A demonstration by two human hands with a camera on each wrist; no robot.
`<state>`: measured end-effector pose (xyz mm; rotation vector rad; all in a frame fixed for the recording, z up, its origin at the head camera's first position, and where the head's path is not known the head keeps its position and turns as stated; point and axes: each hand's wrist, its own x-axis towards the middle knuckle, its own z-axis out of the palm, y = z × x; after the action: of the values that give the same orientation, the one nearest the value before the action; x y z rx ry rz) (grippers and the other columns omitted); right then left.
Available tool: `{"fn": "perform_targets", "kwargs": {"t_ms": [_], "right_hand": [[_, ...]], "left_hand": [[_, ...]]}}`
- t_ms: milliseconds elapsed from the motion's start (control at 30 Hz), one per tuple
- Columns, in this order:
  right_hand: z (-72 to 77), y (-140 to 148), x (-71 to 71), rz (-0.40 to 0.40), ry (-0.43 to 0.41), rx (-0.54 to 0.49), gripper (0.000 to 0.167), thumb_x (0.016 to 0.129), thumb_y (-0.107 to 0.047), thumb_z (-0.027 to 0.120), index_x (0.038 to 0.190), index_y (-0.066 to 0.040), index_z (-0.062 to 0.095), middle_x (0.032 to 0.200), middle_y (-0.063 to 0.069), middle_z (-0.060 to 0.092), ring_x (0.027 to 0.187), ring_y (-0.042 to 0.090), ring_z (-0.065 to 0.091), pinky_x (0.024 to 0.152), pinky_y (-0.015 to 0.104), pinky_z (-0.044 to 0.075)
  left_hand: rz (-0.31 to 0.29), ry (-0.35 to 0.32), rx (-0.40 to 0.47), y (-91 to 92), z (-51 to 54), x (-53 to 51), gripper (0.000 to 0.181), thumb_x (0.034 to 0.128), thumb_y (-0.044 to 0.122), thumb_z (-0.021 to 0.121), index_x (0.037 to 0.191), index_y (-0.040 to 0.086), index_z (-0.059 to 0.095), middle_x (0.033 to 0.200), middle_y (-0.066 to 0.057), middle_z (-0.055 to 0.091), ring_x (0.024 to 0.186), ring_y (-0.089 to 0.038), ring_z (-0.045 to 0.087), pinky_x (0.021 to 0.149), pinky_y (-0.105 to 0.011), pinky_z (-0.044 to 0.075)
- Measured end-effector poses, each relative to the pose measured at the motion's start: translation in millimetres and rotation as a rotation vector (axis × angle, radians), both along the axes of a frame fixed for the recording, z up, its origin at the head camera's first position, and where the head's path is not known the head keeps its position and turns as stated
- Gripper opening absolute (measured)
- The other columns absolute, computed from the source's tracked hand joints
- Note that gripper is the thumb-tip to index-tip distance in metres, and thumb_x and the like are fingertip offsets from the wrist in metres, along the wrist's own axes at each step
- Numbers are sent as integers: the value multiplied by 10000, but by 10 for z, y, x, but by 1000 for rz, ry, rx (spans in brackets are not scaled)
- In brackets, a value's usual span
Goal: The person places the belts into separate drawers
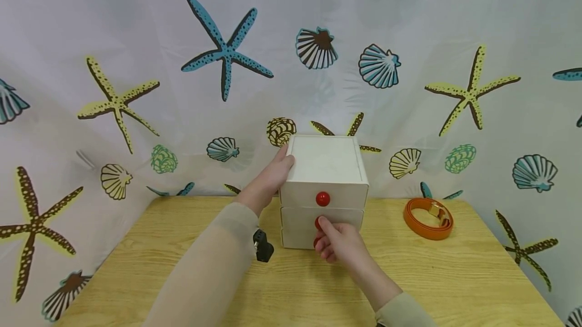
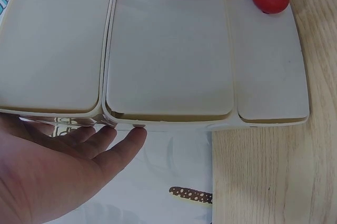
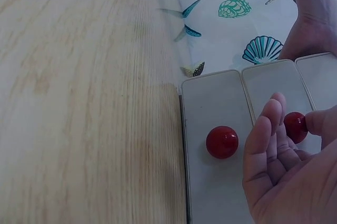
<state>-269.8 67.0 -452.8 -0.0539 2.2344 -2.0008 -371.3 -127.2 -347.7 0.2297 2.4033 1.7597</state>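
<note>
1. White box (image 1: 324, 159), 3 drawers (image 1: 297, 195), on table (image 1: 454, 276).
2. L hand (image 1: 269, 173): fingers extended, against box's L side.
3. R hand (image 1: 343, 243): pinches mid red knob (image 3: 295, 128).
4. Orange belt (image 1: 422, 229) coiled R of box.

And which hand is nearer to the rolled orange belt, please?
Right. The right hand pinches the middle red knob on the front of the white drawer unit, left of the orange belt; the left hand touches the unit's left side, farther from the belt.
</note>
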Motion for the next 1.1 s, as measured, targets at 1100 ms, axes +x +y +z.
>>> {"fn": "perform_targets", "kwargs": {"t_ms": [1100], "right_hand": [[-9, 0, -46, -46, -12, 1, 550, 1154, -450, 573, 986, 49, 731, 719, 41, 675, 584, 120, 597, 583, 282, 526]], "left_hand": [[41, 0, -25, 12, 21, -42, 691, 1196, 372, 287, 1795, 218, -23, 1862, -45, -19, 1699, -313, -39, 1328, -626, 13]]}}
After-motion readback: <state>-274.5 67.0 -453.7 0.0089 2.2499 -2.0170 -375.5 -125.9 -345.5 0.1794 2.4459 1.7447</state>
